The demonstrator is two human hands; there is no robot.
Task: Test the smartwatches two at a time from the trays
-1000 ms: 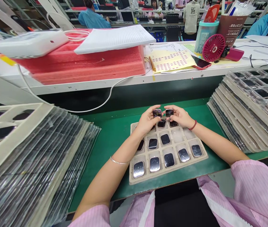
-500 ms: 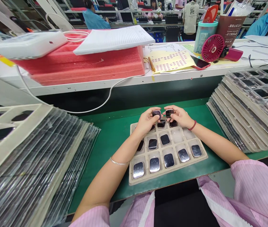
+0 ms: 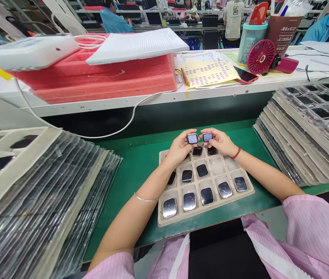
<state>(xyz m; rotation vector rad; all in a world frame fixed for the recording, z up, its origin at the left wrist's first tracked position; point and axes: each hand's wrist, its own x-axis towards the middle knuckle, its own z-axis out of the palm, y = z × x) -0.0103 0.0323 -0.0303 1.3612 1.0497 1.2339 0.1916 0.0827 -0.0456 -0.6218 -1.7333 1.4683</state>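
Observation:
Between thumb and fingers, my left hand (image 3: 179,148) grips a smartwatch (image 3: 192,138) without a strap, its screen pale and bright. A second strapless smartwatch (image 3: 207,137), with a bluish bright screen, is pinched in my right hand (image 3: 221,142). Both are held side by side above the far edge of a beige compartment tray (image 3: 164,221). Dark-faced watches, such as a front-row watch (image 3: 207,196), sit in most visible pockets. Two pockets at the right of the middle row hold no watch. My hands hide part of the back row.
Stacked trays stand left (image 3: 74,193) and right (image 3: 292,143) on the green work surface (image 3: 141,162). Behind is a white shelf with pink foam (image 3: 103,83), a paper pad (image 3: 141,44), a phone (image 3: 245,76) and a magenta fan (image 3: 261,57). A white cable (image 3: 132,120) hangs down. Other people sit beyond.
Both watch screens have gone from dark to bright. My hands stay in nearly the same place, and the watches in the tray have not moved.

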